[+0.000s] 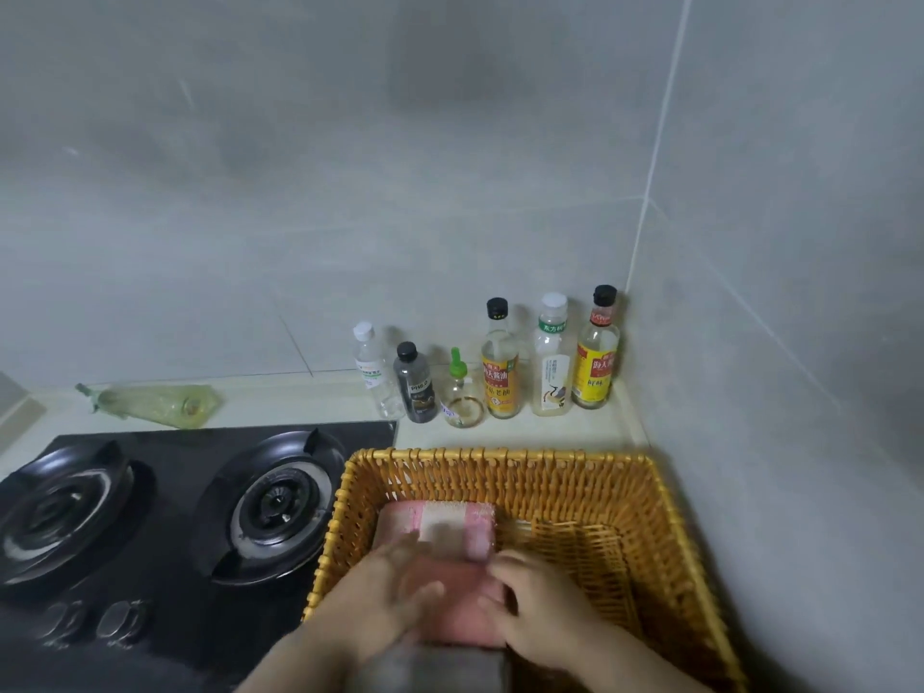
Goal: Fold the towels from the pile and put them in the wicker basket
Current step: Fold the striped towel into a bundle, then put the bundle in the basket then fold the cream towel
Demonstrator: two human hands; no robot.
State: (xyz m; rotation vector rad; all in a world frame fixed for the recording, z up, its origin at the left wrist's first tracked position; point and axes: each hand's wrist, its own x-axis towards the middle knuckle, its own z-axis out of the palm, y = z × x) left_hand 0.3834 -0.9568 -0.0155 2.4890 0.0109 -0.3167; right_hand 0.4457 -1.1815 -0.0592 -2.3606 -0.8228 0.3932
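Two hands meet over a folded red towel (460, 610) that lies in the near left part of the wicker basket (500, 456), just in front of a pink and cream towel (442, 525) already lying against the far wall. The left hand (395, 587) lies across the red towel's top with its fingers fairly straight, pressing down, while the right hand (537, 600) has its fingers curled at the towel's right edge, seemingly gripping it, though blur softens the detail. To finish this placement well, I would press the fold flat, slide it snug against the far towel so the edges line up, and let go with the right hand last so the layers do not spring open. The right half of the basket is bare wicker, with room for later towels. A grey cloth (440, 667) shows at the near edge; whether it belongs to the pile I cannot tell. The stove (150, 517) sits on the table (300, 402) to the left, and some bottles (500, 372) stand beyond.
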